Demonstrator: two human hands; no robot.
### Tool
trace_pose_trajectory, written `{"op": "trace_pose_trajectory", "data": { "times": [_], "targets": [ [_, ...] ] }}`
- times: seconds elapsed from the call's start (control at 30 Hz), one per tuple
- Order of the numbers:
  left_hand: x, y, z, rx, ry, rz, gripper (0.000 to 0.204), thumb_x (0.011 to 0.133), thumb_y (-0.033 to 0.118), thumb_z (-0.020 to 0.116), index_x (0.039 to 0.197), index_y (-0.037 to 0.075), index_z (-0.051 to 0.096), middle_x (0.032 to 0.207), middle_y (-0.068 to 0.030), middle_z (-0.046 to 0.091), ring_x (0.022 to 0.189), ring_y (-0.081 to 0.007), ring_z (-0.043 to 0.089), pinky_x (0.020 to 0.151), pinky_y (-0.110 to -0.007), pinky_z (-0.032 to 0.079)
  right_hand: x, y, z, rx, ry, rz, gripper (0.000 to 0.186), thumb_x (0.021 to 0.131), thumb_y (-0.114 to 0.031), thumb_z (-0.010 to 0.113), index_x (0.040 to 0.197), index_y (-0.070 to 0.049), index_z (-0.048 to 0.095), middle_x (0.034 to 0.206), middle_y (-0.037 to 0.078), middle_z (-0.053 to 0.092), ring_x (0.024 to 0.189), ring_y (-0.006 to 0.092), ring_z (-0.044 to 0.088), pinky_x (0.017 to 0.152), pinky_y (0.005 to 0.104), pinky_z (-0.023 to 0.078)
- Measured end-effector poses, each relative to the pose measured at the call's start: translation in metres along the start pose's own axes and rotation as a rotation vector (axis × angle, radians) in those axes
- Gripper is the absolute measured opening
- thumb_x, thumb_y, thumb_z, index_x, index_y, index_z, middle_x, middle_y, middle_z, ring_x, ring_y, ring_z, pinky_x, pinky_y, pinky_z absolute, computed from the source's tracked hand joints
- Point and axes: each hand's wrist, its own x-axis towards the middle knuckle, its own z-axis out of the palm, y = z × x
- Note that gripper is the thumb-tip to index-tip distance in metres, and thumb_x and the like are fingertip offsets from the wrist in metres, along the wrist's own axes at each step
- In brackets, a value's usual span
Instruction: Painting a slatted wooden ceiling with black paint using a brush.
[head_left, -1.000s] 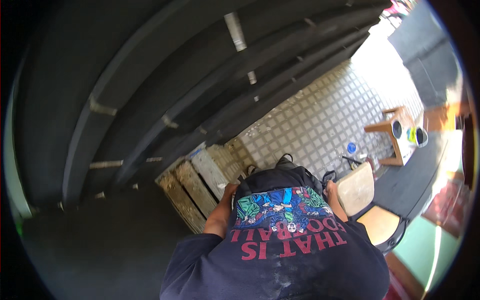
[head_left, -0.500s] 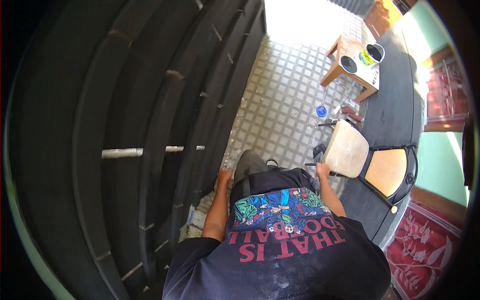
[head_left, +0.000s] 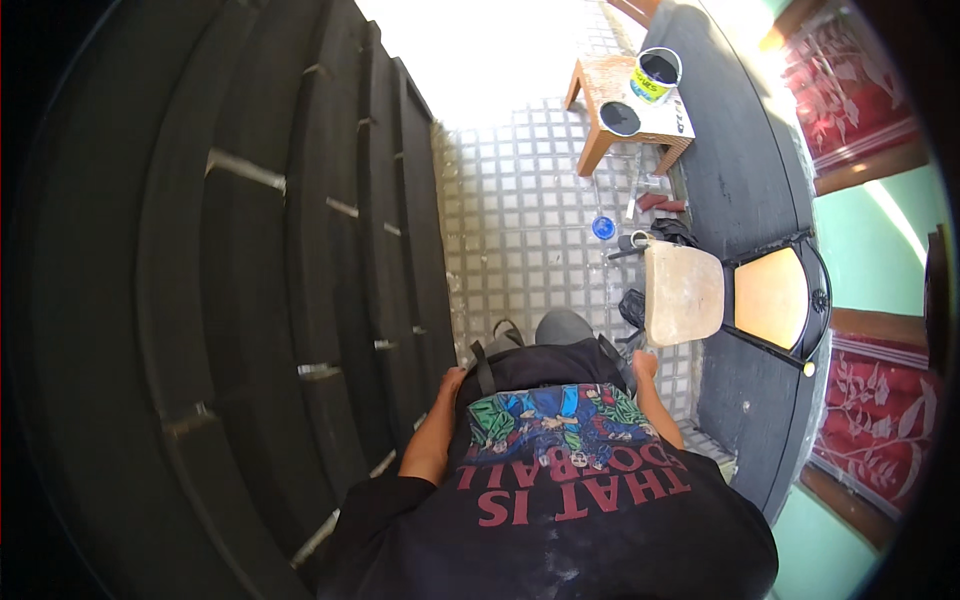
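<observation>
Left hand (head_left: 452, 382) and right hand (head_left: 643, 362) at the waist, mostly hidden by the dark shirt (head_left: 560, 500); grip impossible to tell; black slatted panels (head_left: 300, 300) just left, chair (head_left: 730, 295) right

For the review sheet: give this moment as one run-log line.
left hand: at waist by black slats, grip unseen | right hand: at waist near chair, grip unseen | stool: paint can, lid

Grey-and-white checked tiled floor (head_left: 520, 230), sunlit at the top. Dark slatted panels (head_left: 250, 280) along the left. Small wooden stool (head_left: 630, 115) far off; pale chair seat (head_left: 683, 293) beside a dark wall (head_left: 745, 150).
</observation>
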Motion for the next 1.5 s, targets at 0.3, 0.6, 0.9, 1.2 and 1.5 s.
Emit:
{"op": "trace_pose_trajectory", "data": {
  "times": [0.3, 0.6, 0.9, 1.2, 1.5],
  "targets": [
    [0.028, 0.201, -0.218, -0.22, 0.035, 0.034, 0.051, 0.075, 0.021, 0.056, 0.123, 0.007, 0.052, 0.086, -0.0105, 0.062, 0.067, -0.0189, 0.059, 0.055, -0.032, 0.049, 0.001, -0.05, 0.046, -0.026, 0.081, 0.278, 0.037, 0.068, -0.02, 0.05, 0.087, 0.009, 0.063, 0.096, 0.03, 0.061, 0.094, 0.039, 0.06, 0.081, 0.0434, 0.047],
    [0.077, 0.332, -0.253, -0.198, -0.018, -0.035, 0.046, 0.07, 0.028, 0.056, 0.111, 0.009, 0.061, 0.077, -0.0111, 0.064, 0.062, -0.0205, 0.061, 0.054, -0.034, 0.049, 0.146, -0.15, 0.053, -0.127, 0.15, -0.143, 0.039, 0.072, -0.028, 0.045, 0.078, 0.004, 0.066, 0.081, 0.025, 0.063, 0.08, 0.0413, 0.061, 0.077, 0.0471, 0.046],
    [0.196, 0.34, -0.298, 0.083, -0.05, 0.176, 0.046, 0.076, 0.04, 0.054, 0.108, 0.008, 0.062, 0.104, -0.0154, 0.063, 0.102, -0.0306, 0.058, 0.083, -0.037, 0.046, 0.222, -0.377, -0.017, 0.297, 0.196, -0.091, 0.029, 0.073, -0.025, 0.056, 0.089, -0.002, 0.067, 0.087, 0.021, 0.064, 0.083, 0.0394, 0.061, 0.076, 0.0439, 0.047],
    [0.328, 0.454, -0.423, -0.058, -0.232, 0.267, 0.046, 0.072, 0.039, 0.06, 0.105, 0.008, 0.064, 0.106, -0.0146, 0.063, 0.102, -0.0289, 0.059, 0.083, -0.037, 0.046, 0.227, -0.497, 0.003, 0.917, 0.51, 0.181, 0.023, 0.072, -0.022, 0.061, 0.084, -0.004, 0.069, 0.069, 0.01, 0.065, 0.063, 0.0239, 0.061, 0.062, 0.0352, 0.048],
    [0.419, 0.689, -0.501, 0.317, -0.12, 0.37, 0.042, 0.075, 0.026, 0.054, 0.111, 0.005, 0.06, 0.093, -0.0195, 0.065, 0.086, -0.028, 0.064, 0.075, -0.036, 0.05, 0.259, -0.635, -0.061, 1.135, 0.78, 0.228, 0.023, 0.076, -0.021, 0.062, 0.072, 0.001, 0.064, 0.056, 0.006, 0.057, 0.052, 0.0117, 0.055, 0.049, 0.0302, 0.043]
  ]
}}
